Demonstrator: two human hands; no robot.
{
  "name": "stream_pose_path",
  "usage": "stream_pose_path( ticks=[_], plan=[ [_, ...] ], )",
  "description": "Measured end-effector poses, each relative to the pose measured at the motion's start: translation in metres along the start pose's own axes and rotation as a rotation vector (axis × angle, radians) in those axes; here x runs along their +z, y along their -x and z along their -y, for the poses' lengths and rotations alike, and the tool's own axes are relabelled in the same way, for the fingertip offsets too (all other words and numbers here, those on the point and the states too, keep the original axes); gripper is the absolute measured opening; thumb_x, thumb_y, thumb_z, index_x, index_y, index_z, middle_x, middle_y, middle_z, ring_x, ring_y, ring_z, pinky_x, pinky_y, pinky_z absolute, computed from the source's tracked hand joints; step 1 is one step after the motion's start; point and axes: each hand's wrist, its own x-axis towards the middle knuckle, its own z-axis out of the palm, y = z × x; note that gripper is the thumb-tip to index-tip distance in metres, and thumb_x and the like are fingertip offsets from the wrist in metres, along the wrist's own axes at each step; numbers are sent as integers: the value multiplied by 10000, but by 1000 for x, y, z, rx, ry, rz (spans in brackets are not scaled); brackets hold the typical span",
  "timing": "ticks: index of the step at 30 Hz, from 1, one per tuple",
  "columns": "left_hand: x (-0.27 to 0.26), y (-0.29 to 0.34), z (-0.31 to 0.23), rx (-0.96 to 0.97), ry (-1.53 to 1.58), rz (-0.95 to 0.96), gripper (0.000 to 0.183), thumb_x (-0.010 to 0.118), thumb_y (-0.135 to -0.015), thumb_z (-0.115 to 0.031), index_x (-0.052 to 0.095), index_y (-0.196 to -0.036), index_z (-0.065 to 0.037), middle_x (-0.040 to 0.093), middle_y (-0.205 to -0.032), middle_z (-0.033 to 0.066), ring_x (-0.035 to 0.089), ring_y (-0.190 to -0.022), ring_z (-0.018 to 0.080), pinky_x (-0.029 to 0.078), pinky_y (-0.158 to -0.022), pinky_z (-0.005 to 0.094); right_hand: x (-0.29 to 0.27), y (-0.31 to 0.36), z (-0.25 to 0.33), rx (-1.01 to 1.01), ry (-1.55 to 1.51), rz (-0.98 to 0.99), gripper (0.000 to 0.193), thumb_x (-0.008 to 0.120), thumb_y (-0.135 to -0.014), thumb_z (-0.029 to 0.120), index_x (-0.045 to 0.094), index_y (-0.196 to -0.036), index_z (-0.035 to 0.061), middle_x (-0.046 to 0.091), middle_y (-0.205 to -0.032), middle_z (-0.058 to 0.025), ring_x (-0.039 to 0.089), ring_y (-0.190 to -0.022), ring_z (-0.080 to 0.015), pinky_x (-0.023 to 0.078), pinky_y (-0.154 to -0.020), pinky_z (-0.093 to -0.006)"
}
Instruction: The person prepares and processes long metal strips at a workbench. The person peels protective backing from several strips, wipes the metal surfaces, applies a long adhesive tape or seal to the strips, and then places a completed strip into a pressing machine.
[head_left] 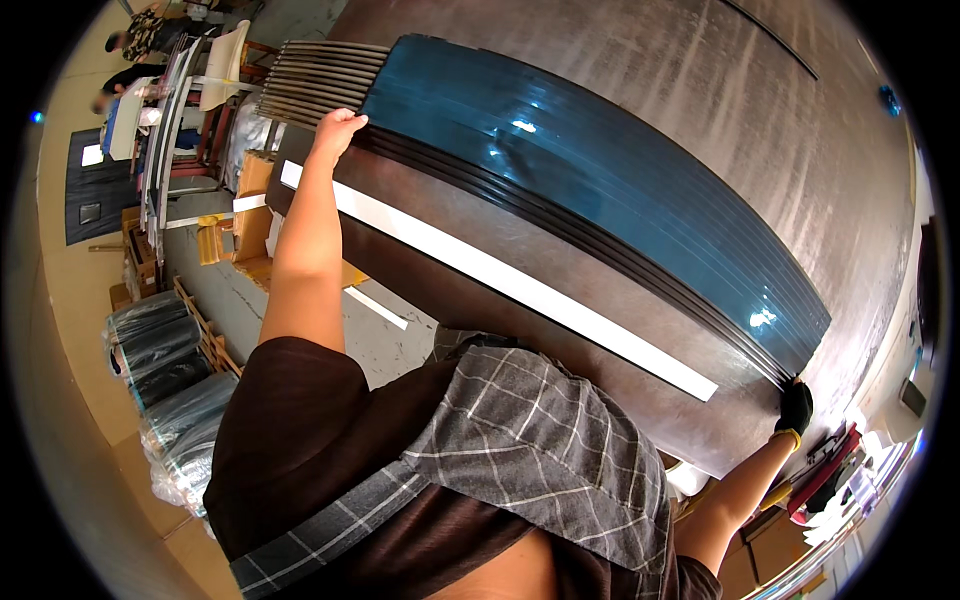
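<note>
Blue film covers the top of a stack of long strips (590,190) lying on a brown workbench (800,130). At one end the bare left hand (335,135) curls closed over the strip ends; at the other the black-gloved right hand (795,408) clamps them. Long, thin and dark-edged, they look likely to sag, so holding both ends suits them.

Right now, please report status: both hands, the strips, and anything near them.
Left hand bare, fingers on far end of blue-filmed strips. Right hand, black glove, at near end. Strips lie on brown table; white strip alongside.
</note>
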Motion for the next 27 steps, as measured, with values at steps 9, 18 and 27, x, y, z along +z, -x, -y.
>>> stream_pose_path(
  ticks=[9,18,27],
  plan=[
    [9,6,18,60,-349,-310,579,814,-654,-474,721,-1076,-89,702,-1036,190,664,-981,336,496,-891,434,0,12,-43,-531,161,-478,221,619,-894,168,645,-1038,3,665,-953,-102,625,-903,-238,494,-820,-346],
    [234,266,-175,1326,-156,177,273,693,-782,-142,639,-1045,-94,628,-1161,79,566,-1083,275,400,-960,435,173,244,67,-502,545,-362,298,748,-668,77,675,-948,145,544,-1315,-94,389,-1291,-402,356,-1050,-481],
    [320,363,-179,1661,-191,890,558,733,-764,-275,565,-1268,-105,498,-1363,13,437,-1233,222,342,-1019,401,180,247,77,-421,652,-359,266,754,-691,130,669,-939,176,536,-1355,-70,369,-1342,-360,335,-1056,-479]
  ],
)
